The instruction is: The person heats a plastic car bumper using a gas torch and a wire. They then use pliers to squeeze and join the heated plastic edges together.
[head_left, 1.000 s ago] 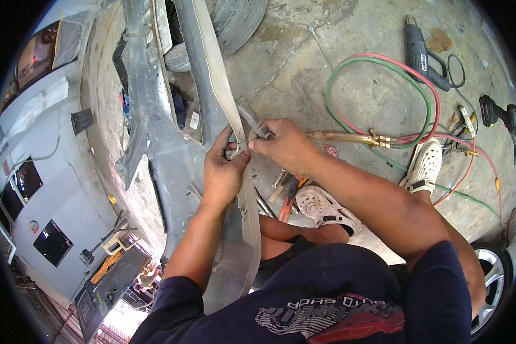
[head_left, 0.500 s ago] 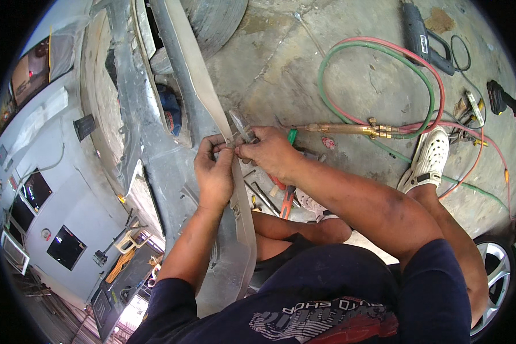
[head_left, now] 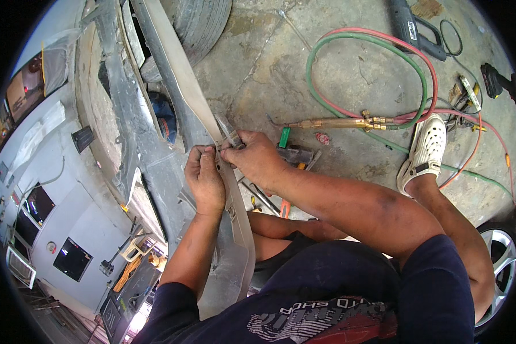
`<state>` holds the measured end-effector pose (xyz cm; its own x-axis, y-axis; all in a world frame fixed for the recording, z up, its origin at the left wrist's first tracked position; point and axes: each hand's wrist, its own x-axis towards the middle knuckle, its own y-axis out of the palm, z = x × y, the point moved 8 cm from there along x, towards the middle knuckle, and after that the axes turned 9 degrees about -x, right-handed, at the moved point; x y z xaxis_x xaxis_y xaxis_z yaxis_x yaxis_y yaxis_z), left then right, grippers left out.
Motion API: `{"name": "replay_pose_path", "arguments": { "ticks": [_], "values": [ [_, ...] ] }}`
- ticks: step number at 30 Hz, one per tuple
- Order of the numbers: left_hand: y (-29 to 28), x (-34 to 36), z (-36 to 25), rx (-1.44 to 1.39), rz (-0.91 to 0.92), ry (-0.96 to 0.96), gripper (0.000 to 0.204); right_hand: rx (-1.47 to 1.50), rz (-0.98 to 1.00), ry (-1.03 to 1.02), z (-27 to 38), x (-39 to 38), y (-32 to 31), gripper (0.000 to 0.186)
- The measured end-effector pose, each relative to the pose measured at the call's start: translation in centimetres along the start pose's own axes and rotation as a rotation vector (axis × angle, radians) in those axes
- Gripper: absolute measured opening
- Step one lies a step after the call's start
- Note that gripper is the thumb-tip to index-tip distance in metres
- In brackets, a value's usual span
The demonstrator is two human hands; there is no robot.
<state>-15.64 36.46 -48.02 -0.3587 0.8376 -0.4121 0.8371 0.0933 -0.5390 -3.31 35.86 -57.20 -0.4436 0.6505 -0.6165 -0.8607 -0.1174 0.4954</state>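
A long grey car bumper (head_left: 160, 163) runs from the upper left down past my knees, its pale rim (head_left: 186, 80) toward my right. My left hand (head_left: 205, 182) is closed, thumb and fingers pinched at this rim. Right beside it, my right hand (head_left: 258, 160) grips a small tool (head_left: 228, 131) with a flat, pale, blade-like end pointing away from me. Its handle is mostly hidden in my fingers, so its exact kind is unclear. The fingertips of both hands almost meet at the rim. Whatever small piece may lie between them is hidden.
Right of my hands lies a brass torch (head_left: 338, 122) with looped red and green hoses (head_left: 311, 80). Beyond are a heat gun (head_left: 410, 31) and a cordless tool (head_left: 496, 80). Pliers with orange handles (head_left: 285, 208) lie below my right wrist. A tyre (head_left: 203, 26) lies behind the bumper.
The view has shifted slightly, so the floor things appear further left. Both hands stay at the bumper's rim; less of the tool's pale end shows beyond my right fingers.
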Motion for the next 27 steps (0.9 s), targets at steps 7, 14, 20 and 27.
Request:
{"name": "replay_pose_path", "arguments": {
  "ticks": [7, 14, 20, 27],
  "values": [
    [0.0, -0.4, 0.0, -0.088, -0.064, -0.003, 0.024, 0.025, 0.002, 0.066, 0.4, -0.4, 0.2, 0.020],
    [0.1, -0.6, -0.2, -0.092, -0.092, -0.016, 0.026, 0.015, 0.003, 0.132, -0.7, 0.0, 0.5, 0.019],
    [-0.1, -0.5, 0.3, -0.091, -0.089, -0.009, 0.025, 0.062, -0.023, 0.144, -0.7, -0.1, 0.7, 0.014],
    [0.0, -0.5, -0.3, -0.029, -0.066, 0.035, 0.024, 0.145, -0.021, 0.182, -1.2, -0.1, 1.0, 0.010]
  ]
}}
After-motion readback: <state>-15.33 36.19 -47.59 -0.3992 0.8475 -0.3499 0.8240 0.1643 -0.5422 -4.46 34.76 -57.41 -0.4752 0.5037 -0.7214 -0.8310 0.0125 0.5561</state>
